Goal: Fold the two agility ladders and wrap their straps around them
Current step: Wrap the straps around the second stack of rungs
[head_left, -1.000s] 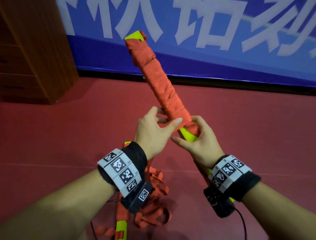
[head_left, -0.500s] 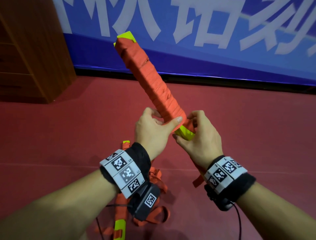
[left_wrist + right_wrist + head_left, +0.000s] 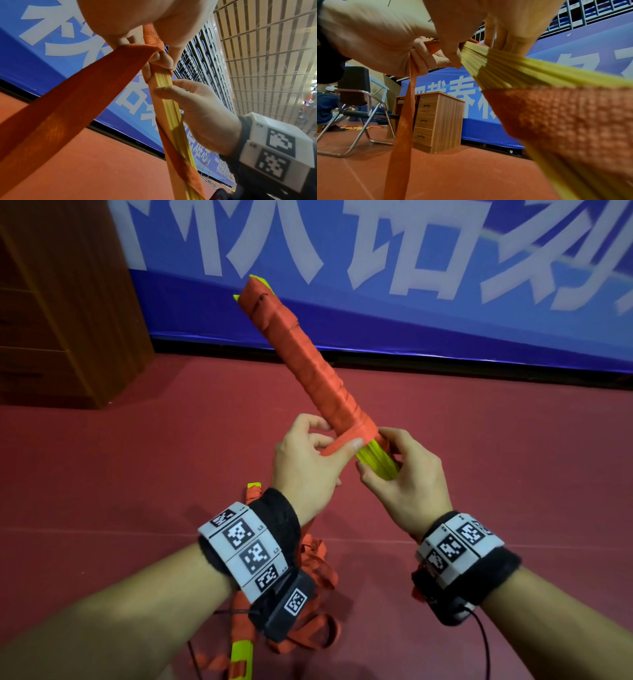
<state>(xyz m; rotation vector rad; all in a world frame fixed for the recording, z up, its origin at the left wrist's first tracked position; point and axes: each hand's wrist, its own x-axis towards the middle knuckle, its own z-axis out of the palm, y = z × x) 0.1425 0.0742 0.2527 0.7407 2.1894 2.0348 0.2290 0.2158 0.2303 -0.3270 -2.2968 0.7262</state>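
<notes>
A folded agility ladder [image 3: 308, 364], a bundle of yellow-green rungs wound in orange strap, tilts up and away to the left in the head view. My left hand [image 3: 308, 460] pinches the loose orange strap [image 3: 72, 97] at the lower end of the wrapping, thumb pressing it against the bundle. My right hand [image 3: 400, 474] grips the bare yellow rungs [image 3: 375, 458] just below the wrapping. In the right wrist view the strap [image 3: 402, 128] hangs down from my left hand. The second ladder [image 3: 308, 594] lies loose on the floor under my left wrist, orange straps tangled around yellow rungs.
The floor [image 3: 137, 491] is dark red matting. A blue banner [image 3: 411, 285] with white characters runs along the back. A wooden drawer cabinet [image 3: 61, 302] stands at the left, and a folding chair [image 3: 354, 108] is beyond it in the right wrist view.
The bundle's top has swung further left and tilted lower. My left hand has brought another turn of strap across the lower end; my right hand has shifted down onto the bare rungs.
</notes>
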